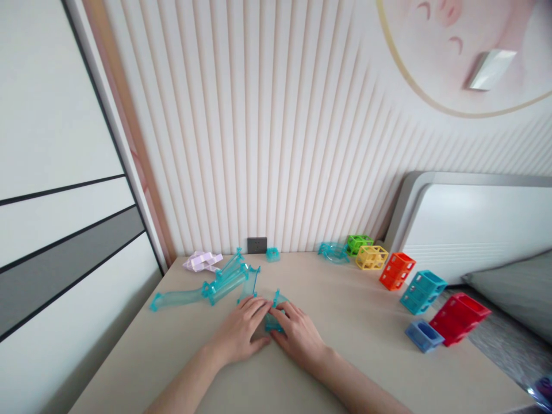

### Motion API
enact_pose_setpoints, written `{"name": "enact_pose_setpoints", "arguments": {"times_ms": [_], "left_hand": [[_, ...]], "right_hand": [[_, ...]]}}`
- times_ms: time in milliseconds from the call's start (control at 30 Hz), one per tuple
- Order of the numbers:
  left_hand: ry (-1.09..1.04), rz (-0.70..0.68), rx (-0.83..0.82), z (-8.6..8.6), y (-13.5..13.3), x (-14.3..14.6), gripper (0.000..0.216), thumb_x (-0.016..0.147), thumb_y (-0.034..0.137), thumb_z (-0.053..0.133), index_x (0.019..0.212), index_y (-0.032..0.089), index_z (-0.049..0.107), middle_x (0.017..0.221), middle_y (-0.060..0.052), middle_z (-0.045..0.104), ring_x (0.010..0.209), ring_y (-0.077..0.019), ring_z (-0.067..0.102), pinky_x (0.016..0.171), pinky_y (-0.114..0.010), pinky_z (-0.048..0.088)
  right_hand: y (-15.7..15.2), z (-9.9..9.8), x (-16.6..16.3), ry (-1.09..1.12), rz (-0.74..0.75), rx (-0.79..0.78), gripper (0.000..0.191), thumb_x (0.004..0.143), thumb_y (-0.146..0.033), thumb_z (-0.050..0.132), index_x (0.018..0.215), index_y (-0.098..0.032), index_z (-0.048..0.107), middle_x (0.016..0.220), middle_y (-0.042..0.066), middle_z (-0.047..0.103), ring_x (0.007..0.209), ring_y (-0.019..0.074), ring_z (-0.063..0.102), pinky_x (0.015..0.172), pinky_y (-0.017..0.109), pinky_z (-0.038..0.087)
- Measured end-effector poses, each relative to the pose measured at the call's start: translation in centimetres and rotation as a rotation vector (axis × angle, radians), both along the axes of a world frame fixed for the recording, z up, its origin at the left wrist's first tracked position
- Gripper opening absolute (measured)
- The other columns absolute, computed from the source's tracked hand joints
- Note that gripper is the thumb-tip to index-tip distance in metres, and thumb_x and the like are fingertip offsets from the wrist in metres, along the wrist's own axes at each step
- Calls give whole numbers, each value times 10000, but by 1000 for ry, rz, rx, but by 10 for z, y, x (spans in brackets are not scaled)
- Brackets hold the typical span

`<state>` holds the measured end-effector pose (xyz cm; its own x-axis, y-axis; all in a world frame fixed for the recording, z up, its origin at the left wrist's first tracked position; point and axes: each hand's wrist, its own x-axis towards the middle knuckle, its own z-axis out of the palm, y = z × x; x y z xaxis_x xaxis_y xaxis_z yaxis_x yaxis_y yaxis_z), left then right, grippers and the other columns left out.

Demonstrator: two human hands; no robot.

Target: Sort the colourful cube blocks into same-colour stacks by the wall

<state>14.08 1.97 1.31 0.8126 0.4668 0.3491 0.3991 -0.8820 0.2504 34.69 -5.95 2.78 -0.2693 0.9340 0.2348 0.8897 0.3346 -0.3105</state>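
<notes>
Between my two hands is a translucent teal plastic track piece [272, 323], partly hidden by fingers. My left hand [242, 332] is curved around its left side, index fingertip at its upper part and thumb near its lower end. My right hand [298, 338] grips the same piece from the right, thumb below and fingers over it. The fingertips of both hands meet near its top. Just beyond my left hand stands another teal piece [250, 283]. Longer teal track pieces [228, 284] lie joined to the left, with a curved one [181, 298] reaching outward.
Pale lilac pieces [202, 261] and a small teal block [272, 254] are near the wall. Along the right lie a teal ring-like part [334, 252] and green [359, 244], yellow [371, 257], orange [397, 271], teal [423, 291], red [459, 319] and blue [424, 336] open-frame blocks.
</notes>
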Motion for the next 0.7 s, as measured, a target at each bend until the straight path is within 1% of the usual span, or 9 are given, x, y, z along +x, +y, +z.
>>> {"name": "enact_pose_setpoints", "arguments": {"times_ms": [100,200,300,367,400,467,500,600,700], "left_hand": [[-25,20,-44,-4,5,-4,641,856,463,704,1429,249,510,1407,-125,593,1341,-318,526,1139,-535,435],[-31,6,-60,-7,8,-7,634,824,483,736,1392,271,552,1414,-111,585,1351,-321,517,1154,-542,416],[-30,0,-58,-7,8,-8,629,838,523,707,1387,256,554,1430,-119,569,1355,-324,513,1166,-540,398],[-35,-2,-52,-4,7,-7,550,877,547,650,1333,246,587,1429,-118,568,1350,-314,519,1177,-530,383],[-38,-3,-52,-2,7,-7,506,892,549,630,1293,243,606,1416,-114,579,1342,-306,526,1181,-523,378],[-45,-5,-55,3,5,-7,426,901,530,623,1214,240,631,1365,-104,613,1316,-296,544,1184,-516,372],[-44,-7,-58,6,4,-7,402,902,508,627,1203,242,630,1343,-100,623,1307,-294,547,1183,-517,368],[-17,-23,-77,11,3,-9,439,912,426,617,1321,272,569,1360,-91,602,1314,-293,535,1196,-548,330],[26,-28,-113,13,3,-10,475,941,428,573,1398,312,515,1398,-84,567,1337,-302,513,1199,-581,305]], "right_hand": [[1,2,2,54,84,2,497,906,-285,679,1384,-296,542,1248,69,656,1135,251,628,1009,389,517],[0,2,10,125,149,12,462,923,-328,666,1371,-280,563,1267,72,651,1156,238,620,1035,381,497],[-2,5,20,188,224,20,397,966,-330,590,1353,-248,582,1298,81,643,1187,220,609,1047,367,489],[1,10,27,185,273,22,404,996,-360,526,1386,-256,558,1348,76,626,1226,209,596,1063,350,481],[5,13,33,145,253,32,408,1007,-384,499,1399,-278,546,1375,61,616,1245,201,589,1071,331,474],[19,19,51,11,107,73,399,1015,-411,471,1395,-319,549,1401,26,607,1273,190,575,1083,288,453],[29,23,64,-80,-26,106,387,1017,-415,464,1384,-332,558,1404,9,607,1285,187,565,1094,274,433],[66,34,118,-148,-295,147,425,1019,-356,442,1404,-206,541,1447,118,548,1346,254,500,1153,369,355],[99,43,178,-210,-516,135,639,917,-452,620,1466,-163,466,1473,208,491,1374,367,441,1128,493,342]]}}
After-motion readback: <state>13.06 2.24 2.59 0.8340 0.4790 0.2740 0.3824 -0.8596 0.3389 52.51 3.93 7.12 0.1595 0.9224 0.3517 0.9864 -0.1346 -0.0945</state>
